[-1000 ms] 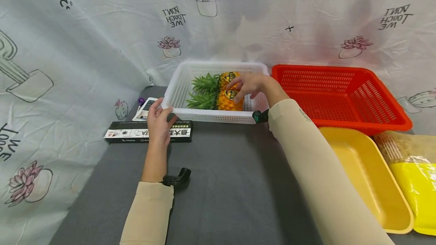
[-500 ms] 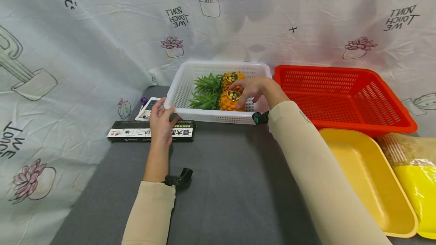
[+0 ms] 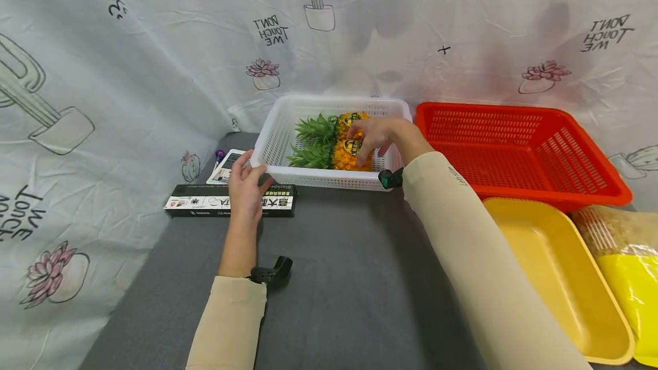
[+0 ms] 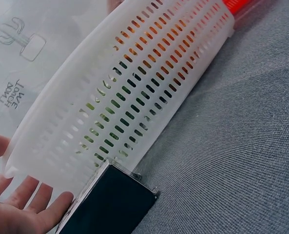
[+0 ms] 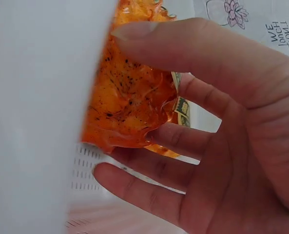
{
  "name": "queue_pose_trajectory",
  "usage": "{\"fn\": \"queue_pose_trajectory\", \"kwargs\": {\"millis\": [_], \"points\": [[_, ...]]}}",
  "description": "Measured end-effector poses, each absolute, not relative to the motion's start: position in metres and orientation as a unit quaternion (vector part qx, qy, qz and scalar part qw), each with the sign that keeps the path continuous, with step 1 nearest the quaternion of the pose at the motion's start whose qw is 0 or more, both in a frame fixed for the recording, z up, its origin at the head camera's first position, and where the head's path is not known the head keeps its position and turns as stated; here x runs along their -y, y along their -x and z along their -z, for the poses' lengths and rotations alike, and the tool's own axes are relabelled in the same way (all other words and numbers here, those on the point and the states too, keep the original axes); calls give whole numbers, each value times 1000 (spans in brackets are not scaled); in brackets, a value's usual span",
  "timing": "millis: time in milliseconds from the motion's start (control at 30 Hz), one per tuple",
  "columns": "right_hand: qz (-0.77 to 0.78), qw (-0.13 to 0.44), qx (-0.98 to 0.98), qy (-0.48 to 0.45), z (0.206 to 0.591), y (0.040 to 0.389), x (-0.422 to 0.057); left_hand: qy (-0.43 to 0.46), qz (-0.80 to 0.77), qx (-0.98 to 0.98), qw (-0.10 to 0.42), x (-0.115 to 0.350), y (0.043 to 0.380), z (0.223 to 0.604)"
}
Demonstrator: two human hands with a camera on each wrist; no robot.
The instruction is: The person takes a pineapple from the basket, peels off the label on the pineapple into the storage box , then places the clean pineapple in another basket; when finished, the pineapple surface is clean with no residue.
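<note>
Two orange pineapples with spiky green leaves lie side by side in the white perforated basket [image 3: 329, 177]. My right hand [image 3: 380, 132] reaches over the basket's right side and holds the nearer pineapple [image 3: 343, 159] at its base. Thumb and fingers are on opposite sides of its orange body [image 5: 129, 92] in the right wrist view. Behind it lies the other pineapple [image 3: 354, 117], partly hidden by the hand. My left hand [image 3: 245, 190] grips the basket's near left corner, thumb at the rim and fingers lower on the outside. Both pineapples carry black-and-yellow labels.
A long black-and-white box [image 3: 200, 201] lies under my left hand, with a white card [image 3: 224, 169] and a purple-topped item [image 3: 220, 155] behind it. To the right stand a red basket [image 3: 524, 184], a yellow tray [image 3: 545, 267] and a yellow bag [image 3: 629, 281].
The head view has shifted slightly, so the scene sits a little farther right and lower. Both hands keep about the same places at the basket and pineapple.
</note>
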State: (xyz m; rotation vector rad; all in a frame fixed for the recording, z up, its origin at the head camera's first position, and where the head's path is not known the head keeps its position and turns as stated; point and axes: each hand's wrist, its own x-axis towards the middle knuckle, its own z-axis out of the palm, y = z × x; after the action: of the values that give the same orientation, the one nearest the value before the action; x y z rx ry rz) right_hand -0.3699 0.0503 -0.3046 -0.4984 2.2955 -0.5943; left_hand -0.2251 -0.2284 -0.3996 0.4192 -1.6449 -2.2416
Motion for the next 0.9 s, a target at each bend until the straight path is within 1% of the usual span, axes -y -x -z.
{"fn": "queue_pose_trajectory", "kwargs": {"millis": [167,333,667,900], "points": [[226,347,-890,191,301,368,-50,-148,785,579,164,227,225,400],[236,338,-885,217,296,365,-53,-151,781,583,164,228,225,401],[257,289,-885,258,287,363,-62,-143,785,579,168,228,226,399],[248,253,-894,275,277,352,-70,-147,786,577,166,225,224,400]]}}
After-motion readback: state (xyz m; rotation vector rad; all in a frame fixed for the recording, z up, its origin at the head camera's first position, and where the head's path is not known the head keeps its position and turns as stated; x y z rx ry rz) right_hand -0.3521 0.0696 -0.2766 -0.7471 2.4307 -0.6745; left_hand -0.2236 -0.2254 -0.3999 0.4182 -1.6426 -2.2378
